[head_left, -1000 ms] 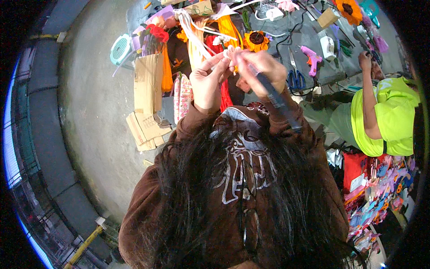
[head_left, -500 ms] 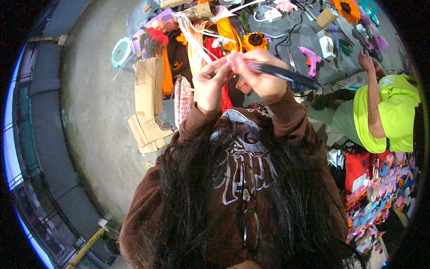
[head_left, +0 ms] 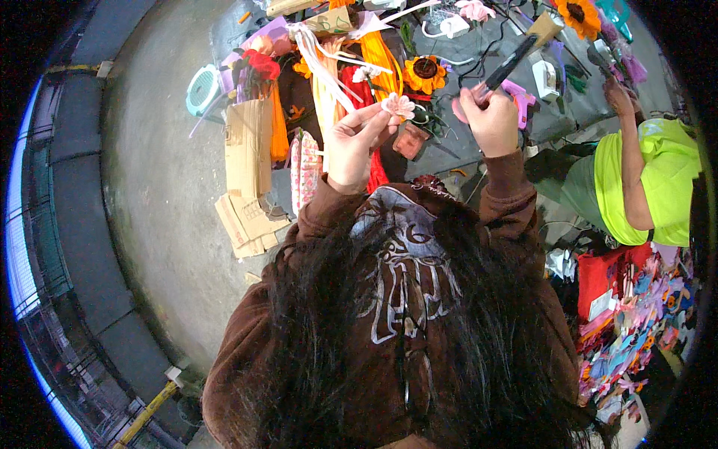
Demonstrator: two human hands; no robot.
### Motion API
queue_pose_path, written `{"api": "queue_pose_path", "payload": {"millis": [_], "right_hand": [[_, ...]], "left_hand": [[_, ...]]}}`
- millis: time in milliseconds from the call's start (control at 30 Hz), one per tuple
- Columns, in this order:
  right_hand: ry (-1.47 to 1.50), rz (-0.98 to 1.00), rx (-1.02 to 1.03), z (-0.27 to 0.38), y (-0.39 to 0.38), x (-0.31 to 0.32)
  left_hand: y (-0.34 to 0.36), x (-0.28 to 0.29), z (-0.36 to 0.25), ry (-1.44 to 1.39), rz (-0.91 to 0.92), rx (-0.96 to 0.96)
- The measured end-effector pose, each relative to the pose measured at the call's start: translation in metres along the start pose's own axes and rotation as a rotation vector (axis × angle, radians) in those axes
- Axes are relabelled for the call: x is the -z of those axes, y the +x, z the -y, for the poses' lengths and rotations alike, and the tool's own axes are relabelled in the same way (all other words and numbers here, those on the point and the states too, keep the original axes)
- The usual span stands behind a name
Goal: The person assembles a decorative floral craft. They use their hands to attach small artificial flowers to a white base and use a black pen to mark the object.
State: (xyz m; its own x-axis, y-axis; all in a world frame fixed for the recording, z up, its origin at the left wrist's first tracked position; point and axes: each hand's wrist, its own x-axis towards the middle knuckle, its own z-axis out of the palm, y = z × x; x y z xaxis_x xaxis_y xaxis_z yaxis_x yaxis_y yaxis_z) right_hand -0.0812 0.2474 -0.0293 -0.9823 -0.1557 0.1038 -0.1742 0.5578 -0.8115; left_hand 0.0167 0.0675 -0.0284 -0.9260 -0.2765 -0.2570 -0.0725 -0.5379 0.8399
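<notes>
Pinched between the fingertips of my left hand (head_left: 355,138) is a small pale-pink flower (head_left: 398,106), its petals facing up. My right hand (head_left: 490,120), held apart to the right, is closed around a long black-handled brush (head_left: 511,61). The handle points up and right, away from me; a soft pink end pokes out at the left of my fist. Just beyond the flower, an orange sunflower (head_left: 425,73) lies on the dark table. Close to my right knuckles rests a pink glue gun (head_left: 518,101), partly hidden by that hand.
Bundles of white, orange and red strips (head_left: 323,67) cover the table's left part, beside red flowers (head_left: 263,66). Cardboard pieces (head_left: 248,146) and a teal stool (head_left: 203,90) stand left. At right, a person in a bright yellow-green shirt (head_left: 662,176) works near a heap of colourful scraps (head_left: 636,322).
My right hand has moved right, away from the flower, and the brush handle now points up and right. The flower stays in my left hand, now more exposed.
</notes>
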Motion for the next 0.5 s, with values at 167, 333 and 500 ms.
{"api": "queue_pose_path", "payload": {"millis": [167, 333, 500], "right_hand": [[-0.396, 0.134, -0.102, -0.087, 0.006, -0.023], [-0.157, 0.432, -0.33, -0.127, 0.019, -0.047], [-0.288, 0.414, -0.235, -0.14, 0.019, -0.055]], "left_hand": [[0.003, 0.001, -0.001, -0.04, -0.006, 0.0], [0.012, 0.015, 0.01, -0.055, 0.006, -0.034], [0.013, 0.017, 0.01, -0.108, -0.012, 0.002]]}}
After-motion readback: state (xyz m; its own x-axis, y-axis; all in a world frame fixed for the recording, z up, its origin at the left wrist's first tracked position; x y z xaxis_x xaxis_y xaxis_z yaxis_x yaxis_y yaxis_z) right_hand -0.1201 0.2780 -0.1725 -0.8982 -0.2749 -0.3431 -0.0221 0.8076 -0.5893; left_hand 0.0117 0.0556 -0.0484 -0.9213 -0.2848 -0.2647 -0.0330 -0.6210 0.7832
